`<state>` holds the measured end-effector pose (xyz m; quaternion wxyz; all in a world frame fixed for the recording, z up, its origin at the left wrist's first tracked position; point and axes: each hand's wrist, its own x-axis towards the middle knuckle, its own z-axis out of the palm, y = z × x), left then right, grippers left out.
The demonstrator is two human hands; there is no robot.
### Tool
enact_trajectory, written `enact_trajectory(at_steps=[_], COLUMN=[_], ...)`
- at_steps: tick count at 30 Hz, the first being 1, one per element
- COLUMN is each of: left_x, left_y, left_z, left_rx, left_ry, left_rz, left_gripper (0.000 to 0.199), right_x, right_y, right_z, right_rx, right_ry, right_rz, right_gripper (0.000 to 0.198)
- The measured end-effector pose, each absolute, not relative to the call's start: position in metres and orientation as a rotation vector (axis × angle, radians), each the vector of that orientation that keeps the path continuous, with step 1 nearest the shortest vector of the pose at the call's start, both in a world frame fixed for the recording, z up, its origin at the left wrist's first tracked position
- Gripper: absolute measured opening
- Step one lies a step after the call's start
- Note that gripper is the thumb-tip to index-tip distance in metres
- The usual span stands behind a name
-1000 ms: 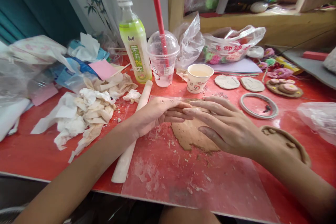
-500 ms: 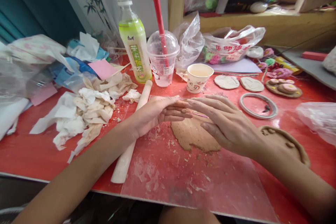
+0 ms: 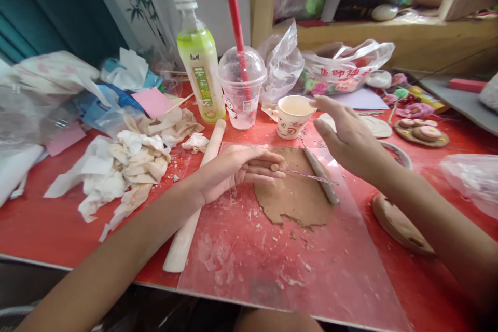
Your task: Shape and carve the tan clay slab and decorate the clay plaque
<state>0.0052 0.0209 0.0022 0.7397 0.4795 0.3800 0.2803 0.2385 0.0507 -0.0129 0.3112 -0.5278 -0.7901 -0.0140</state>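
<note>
My left hand (image 3: 249, 168) is turned palm inward with its fingers together over the clay. A small clay ball (image 3: 275, 167) rests against its fingers, and a thin purplish stick (image 3: 309, 175) juts out from them to the right. Below lies a flat brown clay slab (image 3: 291, 197) with a ragged front edge. A greyish rod (image 3: 321, 174) lies along the slab's right side. My right hand (image 3: 342, 132) is open, thumb and fingers apart, with its fingertips at the rim of a paper cup (image 3: 292, 123) of cloudy liquid; I cannot tell whether they touch it.
A pale rolling pin (image 3: 194, 223) lies left of the clear plastic sheet (image 3: 249, 264). Crumpled tissues (image 3: 132, 161) spread farther left. A green drink bottle (image 3: 200, 72) and a lidded plastic cup (image 3: 241, 93) stand behind. At right are a round clay piece (image 3: 397, 223) and a decorated one (image 3: 422, 132).
My right hand has lifted off my left and moved up and right to the paper cup. The clay ball, stick and rod now show. My left hand has stayed in place.
</note>
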Motion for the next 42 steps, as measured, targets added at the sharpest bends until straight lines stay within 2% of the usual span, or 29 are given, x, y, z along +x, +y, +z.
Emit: enact_trajectory(at_steps=[9, 36, 42], left_x=[0.006, 0.006, 0.007], left_y=[0.022, 0.021, 0.021], left_z=[0.002, 0.000, 0.001], left_rx=[1.047, 1.070, 1.066], left_ry=[0.817, 0.810, 0.814], left_rz=[0.585, 0.529, 0.534], left_gripper=[0.027, 0.026, 0.025], right_x=[0.239, 0.235, 0.236], right_y=[0.056, 0.059, 0.058], right_z=[-0.021, -0.025, -0.026], right_rx=[-1.363, -1.296, -1.306], right_ry=[-2.088, -2.194, -2.159], right_rz=[-0.061, -0.217, -0.112], right_gripper=[0.042, 0.043, 0.046])
